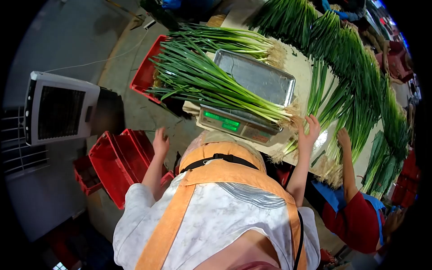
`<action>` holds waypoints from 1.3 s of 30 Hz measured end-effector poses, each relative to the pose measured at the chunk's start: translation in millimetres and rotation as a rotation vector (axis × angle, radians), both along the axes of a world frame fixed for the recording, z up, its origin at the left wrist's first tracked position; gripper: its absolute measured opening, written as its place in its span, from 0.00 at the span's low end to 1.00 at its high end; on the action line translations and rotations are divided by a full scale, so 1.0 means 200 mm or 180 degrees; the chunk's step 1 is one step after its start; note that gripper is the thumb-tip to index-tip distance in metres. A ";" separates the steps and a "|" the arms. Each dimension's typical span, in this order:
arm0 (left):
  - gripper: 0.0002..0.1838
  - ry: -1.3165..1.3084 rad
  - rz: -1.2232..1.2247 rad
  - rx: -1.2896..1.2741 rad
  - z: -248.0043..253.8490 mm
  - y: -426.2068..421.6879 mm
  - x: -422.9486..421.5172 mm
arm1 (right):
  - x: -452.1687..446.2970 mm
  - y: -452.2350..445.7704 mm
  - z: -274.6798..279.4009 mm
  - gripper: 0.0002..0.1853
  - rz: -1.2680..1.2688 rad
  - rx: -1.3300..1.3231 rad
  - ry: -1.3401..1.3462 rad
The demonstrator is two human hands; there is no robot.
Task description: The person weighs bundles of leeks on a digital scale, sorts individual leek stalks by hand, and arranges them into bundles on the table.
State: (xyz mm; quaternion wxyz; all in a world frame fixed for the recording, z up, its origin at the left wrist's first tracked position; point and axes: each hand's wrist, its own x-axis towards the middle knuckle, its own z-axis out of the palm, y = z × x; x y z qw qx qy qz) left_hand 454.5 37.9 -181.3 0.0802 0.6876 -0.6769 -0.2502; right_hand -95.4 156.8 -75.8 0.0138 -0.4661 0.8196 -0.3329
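A bunch of green onions (234,92) is lying across the scale (246,129), roots jutting past its right edge.
The right hand (309,132) is hanging just right of the scale, fingers spread beside the root ends (292,118), apparently not gripping; contact is hard to tell. The left hand (161,142) is hanging left of the scale, fingers curled, closure unclear, nothing visible in it. The bunch is probably flexing, its long leaves soft and bruisable, perhaps slippery; the firm pale stems near the roots are offering the best hold.
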 end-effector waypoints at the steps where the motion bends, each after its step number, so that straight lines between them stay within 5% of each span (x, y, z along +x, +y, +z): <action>1: 0.23 0.0381 -0.0237 -0.0725 0.11 -0.09 -0.15 | -0.01 -0.01 -0.02 0.18 -0.0048 -0.0046 -0.0122; 2: 0.22 0.0760 -0.0471 -0.1454 0.20 -0.18 -0.28 | -0.02 -0.03 -0.03 0.19 -0.0084 -0.0142 -0.0247; 4: 0.23 0.1626 -0.0301 -0.1515 0.35 -0.31 -0.55 | -0.01 -0.06 -0.04 0.21 -0.0167 -0.0309 -0.0519; 6: 0.22 0.1791 -0.1000 -0.1860 0.48 -0.39 -0.76 | 0.03 -0.11 -0.01 0.22 -0.0394 -0.0016 -0.0685; 9: 0.22 0.1524 -0.2367 -0.2440 0.63 -0.45 -1.04 | 0.09 -0.18 0.02 0.24 -0.0467 0.0224 -0.0765; 15: 0.37 0.0354 -0.3541 -0.1572 0.68 -0.38 -1.44 | 0.14 -0.20 -0.02 0.23 0.0623 0.0850 0.0397; 18: 0.42 -0.0120 -0.3508 -0.1277 0.69 -0.35 -1.54 | 0.14 -0.17 -0.02 0.23 0.1009 0.0633 0.0250; 22: 0.43 -0.0339 -0.3470 -0.1019 0.58 -0.39 -1.56 | 0.00 -0.04 -0.05 0.23 -0.0061 0.0501 -0.0270; 30: 0.31 0.0469 -0.3004 -0.1732 0.62 -0.34 -1.46 | -0.58 0.58 -0.58 0.27 -0.1620 0.0898 -0.1107; 36: 0.23 0.0531 -0.2606 -0.1930 0.62 -0.30 -1.38 | -0.94 0.83 -0.67 0.37 -0.2768 0.1134 -0.1255; 39: 0.20 0.0432 -0.2471 -0.1893 0.64 -0.26 -1.36 | -1.08 0.91 -0.71 0.41 -0.2710 0.1630 -0.0930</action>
